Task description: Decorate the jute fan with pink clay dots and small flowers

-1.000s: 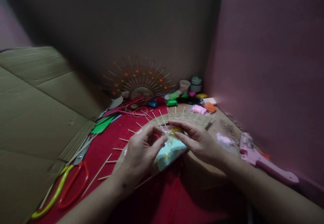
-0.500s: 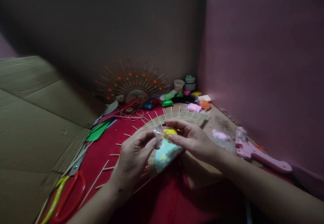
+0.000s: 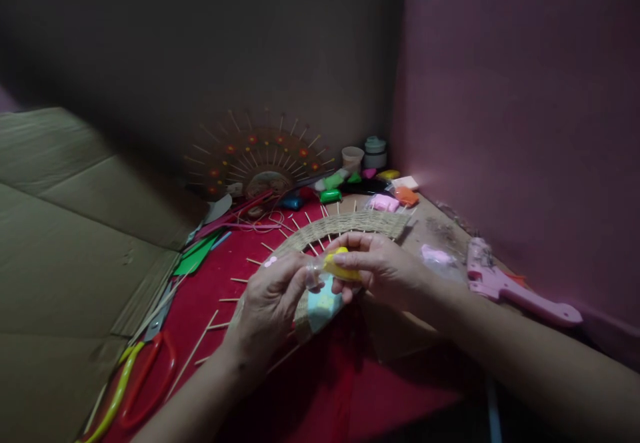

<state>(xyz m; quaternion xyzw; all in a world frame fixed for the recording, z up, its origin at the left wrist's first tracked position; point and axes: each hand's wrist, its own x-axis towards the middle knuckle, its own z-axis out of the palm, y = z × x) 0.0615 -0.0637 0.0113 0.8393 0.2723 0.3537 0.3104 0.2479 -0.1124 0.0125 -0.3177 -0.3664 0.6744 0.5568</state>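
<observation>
Between my hands is a clear plastic packet of yellow clay [image 3: 343, 264]. My left hand [image 3: 273, 296] pinches the clear end of the packet. The fingers and thumb of my right hand [image 3: 383, 266] are closed round the yellow lump. Beneath them lies a half-round woven fan [image 3: 345, 225] with thin sticks poking out along its curve. A light blue patterned piece [image 3: 323, 304] covers its middle, partly hidden by my hands. A small pink shape [image 3: 271, 261] sits on the weave beside my left fingers.
Scissors [image 3: 150, 369] with red and yellow handles lie at left beside a cardboard sheet [image 3: 60, 243]. At right rests a pink glue gun [image 3: 520, 293]. Packets of coloured clay [image 3: 384, 203], a cup [image 3: 353, 157] and a decorated stick fan [image 3: 267, 156] stand farther back.
My right fingers have closed farther round the yellow clay, and more of the lump shows. The pink shape by my left hand has come into sight. The view has shifted slightly.
</observation>
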